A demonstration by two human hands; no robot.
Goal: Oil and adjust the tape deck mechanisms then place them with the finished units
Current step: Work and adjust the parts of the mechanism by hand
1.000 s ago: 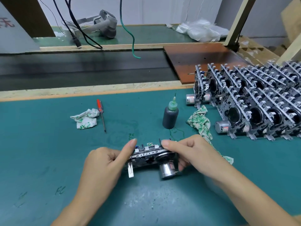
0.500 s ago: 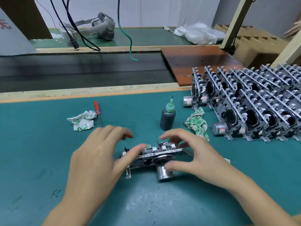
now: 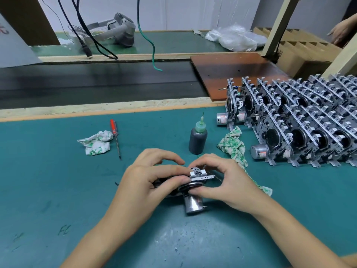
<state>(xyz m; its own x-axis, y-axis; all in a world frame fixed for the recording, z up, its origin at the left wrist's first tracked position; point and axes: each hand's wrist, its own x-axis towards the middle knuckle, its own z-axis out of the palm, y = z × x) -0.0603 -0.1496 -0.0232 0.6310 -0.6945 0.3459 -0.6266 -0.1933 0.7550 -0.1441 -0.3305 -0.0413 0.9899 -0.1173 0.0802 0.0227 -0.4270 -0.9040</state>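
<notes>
A tape deck mechanism (image 3: 195, 180) with a round silver motor lies on the green mat (image 3: 58, 180) in front of me. My left hand (image 3: 146, 182) grips its left part, thumb on the near edge and fingers curled over the top. My right hand (image 3: 222, 178) holds its right end, thumb against the flywheel rim and fingers arched over the top. Much of the mechanism is hidden under both hands. A dark oil bottle (image 3: 198, 139) with a green needle cap stands just behind. Rows of finished mechanisms (image 3: 301, 124) stand on edge at the right.
A red-handled screwdriver (image 3: 115, 139) and a crumpled tissue (image 3: 96, 145) lie at the back left. A green-printed rag (image 3: 234, 149) lies between the bottle and the rows. Beyond the mat's wooden edge run a dark conveyor belt (image 3: 96, 84) and a brown board (image 3: 231, 74). Another person's hand (image 3: 342, 31) shows far right.
Both hands spread open above the mechanism half a second ago and have now closed over it again. The mechanism has turned slightly on the mat.
</notes>
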